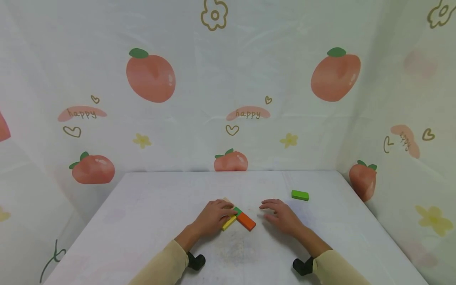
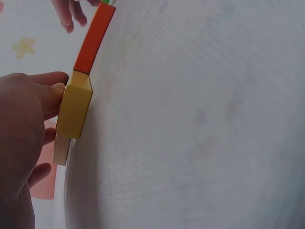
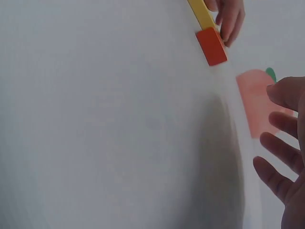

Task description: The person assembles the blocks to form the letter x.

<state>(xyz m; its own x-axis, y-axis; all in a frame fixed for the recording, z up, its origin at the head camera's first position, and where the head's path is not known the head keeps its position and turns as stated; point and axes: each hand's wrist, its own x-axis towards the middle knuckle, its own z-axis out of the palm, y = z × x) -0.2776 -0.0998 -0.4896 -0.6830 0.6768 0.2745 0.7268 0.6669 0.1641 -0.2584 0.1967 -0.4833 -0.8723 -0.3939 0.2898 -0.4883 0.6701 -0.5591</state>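
Observation:
My left hand (image 1: 213, 217) is at a small group of blocks near the middle of the table, its fingers bent over them. It grips a yellow block (image 2: 75, 109), the thumb against one side. An orange block (image 1: 246, 221) meets the yellow one at an angle, with a green block (image 1: 237, 211) behind it in line. Part of a plain wooden block (image 2: 61, 150) shows past the yellow one; the fingers cover the rest. To the right of the group, my right hand (image 1: 283, 217) hovers over the table, fingers loosely bent and holding nothing.
A bright green block (image 1: 300, 195) lies alone on the white table (image 1: 149, 237), beyond the right hand. Behind the table hangs a white curtain (image 1: 242, 71) printed with fruit, and it also lines both sides. Black wrist straps (image 1: 303, 266) stick out below the sleeves.

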